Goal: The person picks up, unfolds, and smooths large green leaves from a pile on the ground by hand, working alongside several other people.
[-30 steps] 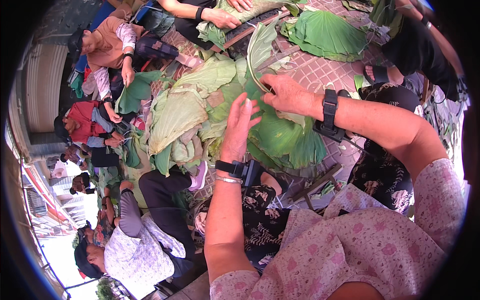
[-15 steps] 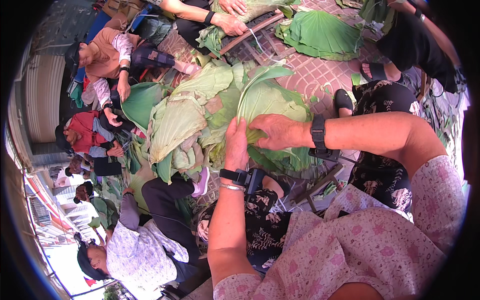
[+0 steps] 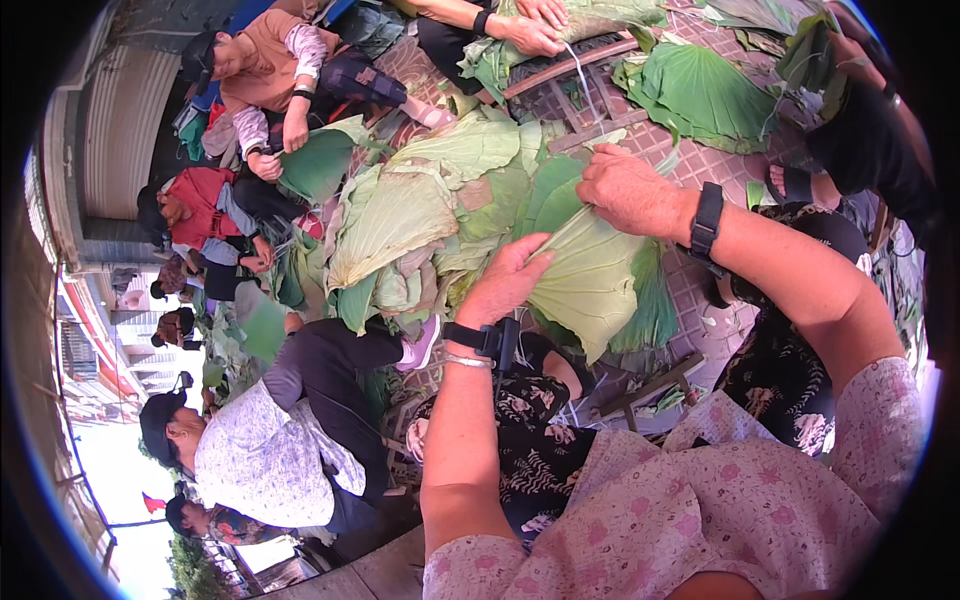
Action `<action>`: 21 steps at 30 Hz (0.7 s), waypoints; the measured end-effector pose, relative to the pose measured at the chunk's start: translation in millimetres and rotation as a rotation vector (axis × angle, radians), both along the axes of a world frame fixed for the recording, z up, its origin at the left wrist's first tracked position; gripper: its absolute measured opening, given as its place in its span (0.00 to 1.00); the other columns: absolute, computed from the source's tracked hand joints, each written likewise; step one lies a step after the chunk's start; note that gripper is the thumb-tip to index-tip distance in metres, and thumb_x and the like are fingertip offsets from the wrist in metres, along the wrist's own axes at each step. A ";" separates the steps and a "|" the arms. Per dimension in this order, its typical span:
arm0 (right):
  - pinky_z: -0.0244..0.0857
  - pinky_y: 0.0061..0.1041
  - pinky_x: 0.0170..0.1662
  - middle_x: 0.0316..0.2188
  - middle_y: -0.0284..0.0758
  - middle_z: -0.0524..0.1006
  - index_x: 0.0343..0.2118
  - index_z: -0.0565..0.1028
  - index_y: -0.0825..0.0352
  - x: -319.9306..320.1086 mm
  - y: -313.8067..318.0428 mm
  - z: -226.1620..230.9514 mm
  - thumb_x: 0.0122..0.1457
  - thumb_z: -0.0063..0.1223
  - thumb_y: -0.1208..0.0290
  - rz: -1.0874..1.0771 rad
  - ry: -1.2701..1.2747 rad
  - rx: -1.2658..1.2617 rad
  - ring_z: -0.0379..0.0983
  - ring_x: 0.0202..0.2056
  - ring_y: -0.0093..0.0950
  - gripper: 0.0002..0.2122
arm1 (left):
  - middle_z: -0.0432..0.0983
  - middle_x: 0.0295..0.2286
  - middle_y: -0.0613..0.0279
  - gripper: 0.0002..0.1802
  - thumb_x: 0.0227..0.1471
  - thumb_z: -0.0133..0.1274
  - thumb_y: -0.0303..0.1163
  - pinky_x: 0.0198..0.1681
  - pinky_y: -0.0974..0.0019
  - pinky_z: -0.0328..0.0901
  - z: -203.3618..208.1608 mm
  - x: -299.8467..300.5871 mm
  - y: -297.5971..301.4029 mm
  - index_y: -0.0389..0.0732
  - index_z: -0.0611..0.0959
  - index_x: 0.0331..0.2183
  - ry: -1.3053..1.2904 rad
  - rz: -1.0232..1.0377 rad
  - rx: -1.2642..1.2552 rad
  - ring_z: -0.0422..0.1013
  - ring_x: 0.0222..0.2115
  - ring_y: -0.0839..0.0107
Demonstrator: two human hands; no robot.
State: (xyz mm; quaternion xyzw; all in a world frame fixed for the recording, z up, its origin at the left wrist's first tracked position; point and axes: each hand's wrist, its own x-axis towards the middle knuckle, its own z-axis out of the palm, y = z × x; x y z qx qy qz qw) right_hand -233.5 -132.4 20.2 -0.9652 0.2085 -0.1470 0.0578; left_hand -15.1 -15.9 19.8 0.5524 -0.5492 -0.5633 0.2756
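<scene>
Here both hands pinch a folded lotus leaf [image 3: 590,285]: left hand [image 3: 512,280] fingers closed on its edge, right hand [image 3: 625,190] gripping the top; a hard pull could tear it.

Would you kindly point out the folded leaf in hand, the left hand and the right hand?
folded leaf [image 3: 590,285]: head view, pale underside.
left hand [image 3: 508,282]: head view, back of the hand.
right hand [image 3: 628,190]: head view, knuckles.
</scene>
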 end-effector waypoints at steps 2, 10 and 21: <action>0.61 0.32 0.46 0.22 0.38 0.73 0.24 0.74 0.66 -1.3 -0.3 0.4 0.41 0.53 0.76 0.017 -0.001 -0.006 0.71 0.35 0.36 0.05 | 0.74 0.39 0.67 0.17 0.58 0.48 0.31 0.43 0.76 0.63 -11.6 1.9 0.9 0.32 0.74 0.48 0.040 0.033 0.005 0.68 0.36 0.82; 0.61 0.36 0.47 0.34 0.42 0.72 0.33 0.73 0.69 -2.2 -0.6 29.6 0.39 0.54 0.82 -0.111 -0.117 -0.011 0.68 0.41 0.40 0.13 | 0.76 0.33 0.67 0.15 0.57 0.49 0.31 0.38 0.75 0.64 -23.1 7.0 -6.8 0.32 0.77 0.43 0.000 0.180 -0.095 0.68 0.33 0.82; 0.58 0.39 0.55 0.50 0.47 0.66 0.44 0.68 0.71 8.3 34.9 58.8 0.44 0.55 0.81 -0.048 -0.320 0.073 0.63 0.51 0.46 0.21 | 0.76 0.34 0.59 0.12 0.57 0.48 0.33 0.39 0.67 0.68 37.7 203.2 -37.9 0.34 0.77 0.39 0.315 0.770 -0.181 0.73 0.35 0.71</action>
